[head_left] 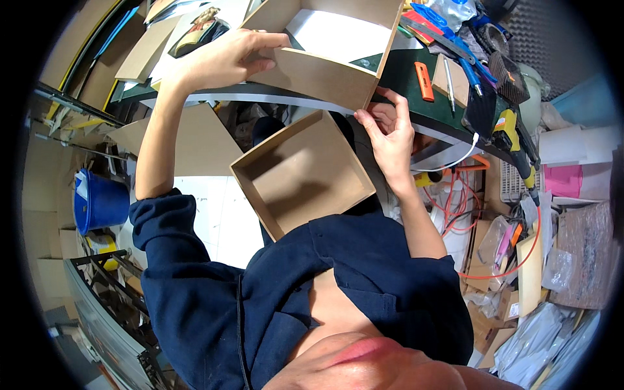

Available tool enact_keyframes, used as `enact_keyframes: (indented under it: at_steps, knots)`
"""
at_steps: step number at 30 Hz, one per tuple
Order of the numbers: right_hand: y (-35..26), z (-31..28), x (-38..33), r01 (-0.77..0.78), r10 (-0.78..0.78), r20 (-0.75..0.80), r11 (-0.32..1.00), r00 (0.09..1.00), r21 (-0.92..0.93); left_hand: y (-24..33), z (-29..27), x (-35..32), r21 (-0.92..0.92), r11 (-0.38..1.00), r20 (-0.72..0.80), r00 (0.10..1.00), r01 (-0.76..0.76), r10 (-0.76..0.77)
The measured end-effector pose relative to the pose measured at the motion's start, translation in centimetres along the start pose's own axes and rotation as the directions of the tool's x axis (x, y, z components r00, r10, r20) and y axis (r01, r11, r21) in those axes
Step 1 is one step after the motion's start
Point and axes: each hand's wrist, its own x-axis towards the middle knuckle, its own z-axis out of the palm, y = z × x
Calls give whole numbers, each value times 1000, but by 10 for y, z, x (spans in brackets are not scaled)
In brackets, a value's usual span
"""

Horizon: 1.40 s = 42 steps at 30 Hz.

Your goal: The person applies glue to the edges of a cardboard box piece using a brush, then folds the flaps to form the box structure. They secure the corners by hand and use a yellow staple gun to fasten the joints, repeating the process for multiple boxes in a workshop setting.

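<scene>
A brown cardboard box with low walls stands at the table's front edge, its inside showing white. My left hand is closed on its front left wall, fingers over the top edge and thumb on the outer face. At the front right corner, my right hand pinches the wall between thumb and curled fingers, which are partly hidden. A second open cardboard box rests tilted on my lap, below the table edge, and neither hand touches it.
On the table's right lie an orange utility knife, a pen and blue-handled tools. A yellow-black power tool hangs at the right edge. A small figurine lies at the back left. A blue bucket stands left.
</scene>
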Motion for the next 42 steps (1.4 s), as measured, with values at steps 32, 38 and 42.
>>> enact_keyframes:
  at_steps: [32,38,42]
  knots:
    - [19,47,-22,98,8,-260,914,966,393,-53,3,-29,-85,996,-440,898,-8,-31]
    - [24,52,-17,122,-9,-289,919,957,374,50,-3,-8,-94,995,-493,868,15,-60]
    - [29,49,-16,108,3,-289,924,957,367,75,26,20,5,981,-513,842,-192,168]
